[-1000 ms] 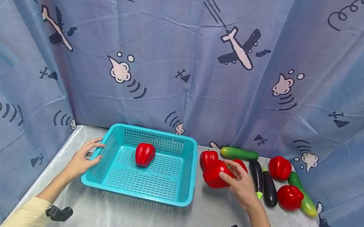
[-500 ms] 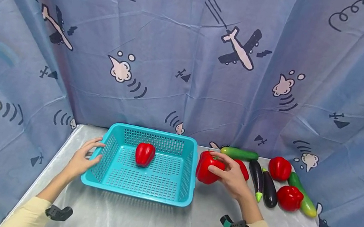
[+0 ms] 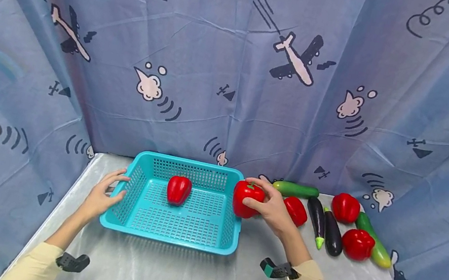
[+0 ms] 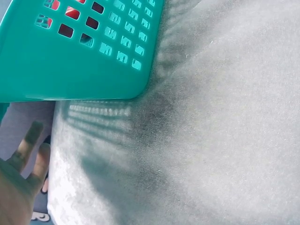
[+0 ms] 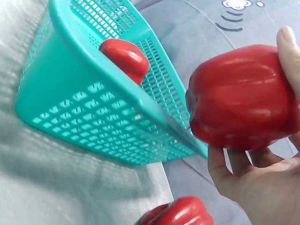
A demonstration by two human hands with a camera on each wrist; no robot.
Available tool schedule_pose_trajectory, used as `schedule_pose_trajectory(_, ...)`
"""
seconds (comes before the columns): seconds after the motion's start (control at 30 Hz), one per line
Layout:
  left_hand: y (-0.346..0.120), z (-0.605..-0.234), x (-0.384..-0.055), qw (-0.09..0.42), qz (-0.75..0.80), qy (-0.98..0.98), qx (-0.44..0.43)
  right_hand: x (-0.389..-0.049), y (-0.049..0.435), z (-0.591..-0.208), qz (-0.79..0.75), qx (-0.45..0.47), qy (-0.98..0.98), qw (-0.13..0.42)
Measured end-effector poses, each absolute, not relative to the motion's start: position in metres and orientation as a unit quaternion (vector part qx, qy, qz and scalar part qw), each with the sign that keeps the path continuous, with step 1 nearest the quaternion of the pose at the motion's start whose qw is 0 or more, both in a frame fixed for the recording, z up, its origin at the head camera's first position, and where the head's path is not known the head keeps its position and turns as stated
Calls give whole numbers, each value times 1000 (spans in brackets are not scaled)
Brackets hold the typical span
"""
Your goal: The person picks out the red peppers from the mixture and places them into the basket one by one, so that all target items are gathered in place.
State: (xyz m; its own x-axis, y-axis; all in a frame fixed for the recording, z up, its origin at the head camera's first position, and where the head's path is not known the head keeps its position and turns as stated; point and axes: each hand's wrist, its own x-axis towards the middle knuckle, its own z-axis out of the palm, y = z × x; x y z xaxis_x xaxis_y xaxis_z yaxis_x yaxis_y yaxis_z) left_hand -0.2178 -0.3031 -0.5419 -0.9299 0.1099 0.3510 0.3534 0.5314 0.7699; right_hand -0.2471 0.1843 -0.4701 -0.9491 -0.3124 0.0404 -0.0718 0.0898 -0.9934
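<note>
My right hand (image 3: 270, 208) grips a red bell pepper (image 3: 244, 198) at the right rim of the turquoise basket (image 3: 170, 240). In the right wrist view the held bell pepper is raised above the rim, with thumb on one side and fingers on the other. Another red bell pepper (image 3: 178, 190) lies inside the basket. My left hand (image 3: 102, 193) is beside the basket's left rim, fingers spread and holding nothing. On the table near my right hand lies a red bell pepper (image 3: 295, 211); one more (image 5: 180, 213) shows below the basket in the right wrist view.
Right of the basket lie two dark eggplants (image 3: 332, 233), a green cucumber (image 3: 296, 189) at the back and another cucumber (image 3: 382, 253) at the far right. Two more red bell peppers, one in front (image 3: 357, 243), are among them. A patterned curtain (image 3: 227, 125) hangs behind the table.
My right hand has lifted the bell pepper and carried it left to the basket's right rim. My left hand and the basket have stayed in place.
</note>
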Motion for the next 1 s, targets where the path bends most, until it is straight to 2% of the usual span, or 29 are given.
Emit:
schedule_pose_trajectory(0.3,-303,-541,-218,125,-477,-860,-135,-254,162,-466,-650,-154,734,123)
schedule_pose_trajectory(0.53,-303,-540,-217,126,-473,-861,-136,-260,145,-462,-658,-140,731,117)
schedule_pose_trajectory(0.7,-300,-538,-215,132,-469,-863,-133,-261,133,-457,-671,-146,714,135)
schedule_pose_trajectory(1.0,-283,-506,-200,134,-466,-865,-131,-264,116,-454,-660,-141,721,156)
